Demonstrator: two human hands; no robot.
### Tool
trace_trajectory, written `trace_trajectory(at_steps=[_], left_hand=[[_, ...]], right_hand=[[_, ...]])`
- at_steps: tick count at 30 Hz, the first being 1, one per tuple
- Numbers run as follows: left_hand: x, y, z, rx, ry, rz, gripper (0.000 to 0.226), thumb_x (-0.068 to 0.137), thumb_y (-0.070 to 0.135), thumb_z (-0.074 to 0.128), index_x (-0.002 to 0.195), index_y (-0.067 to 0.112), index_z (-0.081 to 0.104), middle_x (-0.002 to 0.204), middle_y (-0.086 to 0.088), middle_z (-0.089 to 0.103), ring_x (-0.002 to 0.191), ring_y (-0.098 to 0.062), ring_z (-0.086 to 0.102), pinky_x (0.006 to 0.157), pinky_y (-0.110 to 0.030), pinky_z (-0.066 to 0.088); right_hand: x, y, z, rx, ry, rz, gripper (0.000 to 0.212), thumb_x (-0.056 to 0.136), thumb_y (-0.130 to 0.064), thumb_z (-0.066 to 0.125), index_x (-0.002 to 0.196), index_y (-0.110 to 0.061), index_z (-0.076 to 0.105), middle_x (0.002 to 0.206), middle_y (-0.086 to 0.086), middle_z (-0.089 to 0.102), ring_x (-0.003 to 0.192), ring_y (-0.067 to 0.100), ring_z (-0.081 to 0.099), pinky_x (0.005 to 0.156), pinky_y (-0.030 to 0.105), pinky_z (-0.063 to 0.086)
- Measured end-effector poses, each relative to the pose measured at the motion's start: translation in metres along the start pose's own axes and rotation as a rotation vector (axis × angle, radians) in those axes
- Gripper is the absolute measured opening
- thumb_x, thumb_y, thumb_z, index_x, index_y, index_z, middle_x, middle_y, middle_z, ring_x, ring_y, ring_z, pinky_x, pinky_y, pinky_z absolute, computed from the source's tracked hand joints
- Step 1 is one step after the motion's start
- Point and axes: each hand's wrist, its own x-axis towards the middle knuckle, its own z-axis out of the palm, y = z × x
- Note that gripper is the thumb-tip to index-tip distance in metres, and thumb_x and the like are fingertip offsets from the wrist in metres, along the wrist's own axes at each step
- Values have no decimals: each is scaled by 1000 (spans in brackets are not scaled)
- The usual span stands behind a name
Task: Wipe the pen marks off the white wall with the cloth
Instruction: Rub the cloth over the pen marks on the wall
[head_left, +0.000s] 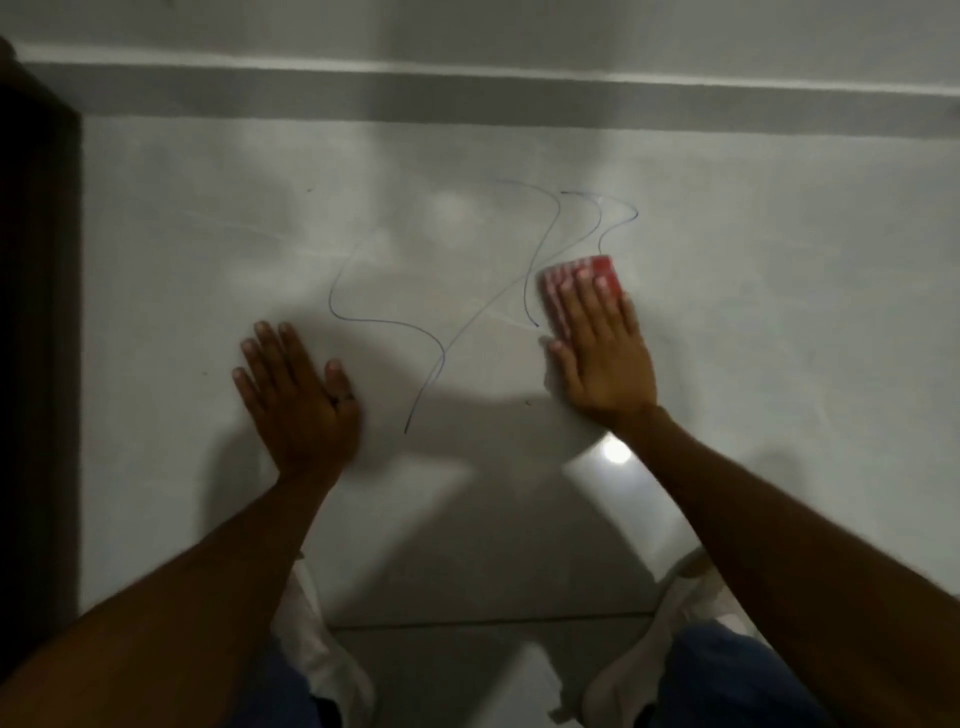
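Note:
Thin blue pen marks (441, 343) curl across the white wall (779, 260), running from the middle up to the upper right. My right hand (602, 348) lies flat on a red-and-white cloth (605, 270) and presses it to the wall at the right end of the marks. Only the cloth's top edge and left side show past my fingers. My left hand (296, 395) rests flat on the wall left of the marks, fingers spread, holding nothing.
A dark door frame (36, 338) borders the wall on the left. A grey band (467, 98) runs across the wall above the marks. Below, the floor tiles (467, 670) and my white shoes (691, 597) show between my forearms.

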Motion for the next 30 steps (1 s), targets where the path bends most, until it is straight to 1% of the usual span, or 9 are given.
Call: trace_trajectory(at_steps=[3, 5, 10, 12, 15, 19, 24, 27, 30], left_hand=[[-2, 1, 0, -5, 30, 7, 69, 113, 45, 27, 171, 8, 19, 178, -21, 21, 166, -40, 19, 136, -58, 15], [-3, 0, 1, -5, 47, 14, 69, 113, 45, 27, 171, 8, 20, 178, -21, 21, 166, -40, 20, 136, -58, 16], [-2, -2, 4, -23, 63, 10, 69, 113, 44, 31, 171, 8, 21, 178, -21, 21, 166, -39, 19, 136, -58, 15], [-2, -1, 4, -30, 69, 10, 70, 112, 44, 31, 170, 7, 22, 178, -21, 22, 166, -39, 20, 136, -59, 15], [-2, -1, 5, -23, 79, 3, 69, 112, 44, 32, 170, 7, 23, 178, -21, 22, 166, -40, 20, 135, -58, 15], [-2, -1, 7, -26, 79, 6, 70, 112, 45, 30, 170, 7, 23, 178, -21, 23, 166, -41, 21, 135, -59, 15], [-2, -3, 9, -28, 94, 6, 69, 112, 44, 32, 170, 8, 23, 177, -22, 24, 165, -41, 23, 135, -59, 16], [-3, -3, 10, -32, 91, 0, 69, 112, 44, 31, 170, 8, 24, 177, -22, 24, 165, -41, 23, 135, -59, 16], [-3, -3, 10, -30, 92, 4, 69, 112, 44, 31, 170, 8, 24, 177, -22, 25, 164, -41, 24, 135, -59, 15]], right_hand=[[38, 3, -14, 78, 49, 325, 70, 111, -48, 26, 172, -16, 13, 181, 13, 13, 169, 31, 10, 138, 56, 14], [32, -12, -8, 33, 53, 272, 73, 111, -51, 25, 172, -16, 10, 182, 14, 11, 169, 32, 8, 137, 57, 14], [-61, -6, 25, -13, -183, -760, 74, 108, -53, 36, 172, -20, 16, 182, 8, 8, 170, 30, 8, 139, 53, 10], [-53, 21, 25, -6, -225, -941, 70, 108, -45, 43, 170, -20, 25, 181, 7, 18, 169, 30, 16, 137, 54, 19], [-18, 47, 12, -16, -101, -661, 70, 106, -42, 49, 169, -22, 28, 178, 9, 26, 167, 33, 21, 135, 58, 25], [24, 18, -5, 36, 95, 274, 70, 109, -50, 26, 172, -20, 17, 180, 12, 21, 168, 32, 16, 136, 58, 19], [35, 18, -8, 16, 0, -186, 65, 110, -43, 33, 170, -19, 26, 178, 11, 27, 167, 32, 21, 134, 60, 24], [62, 27, -21, 109, 89, 374, 66, 112, -43, 27, 172, -21, 11, 181, 10, 14, 169, 30, 9, 137, 58, 15], [77, 18, -18, 33, 19, 184, 71, 111, -50, 22, 172, -17, 9, 182, 11, 11, 170, 29, 6, 139, 52, 6]])
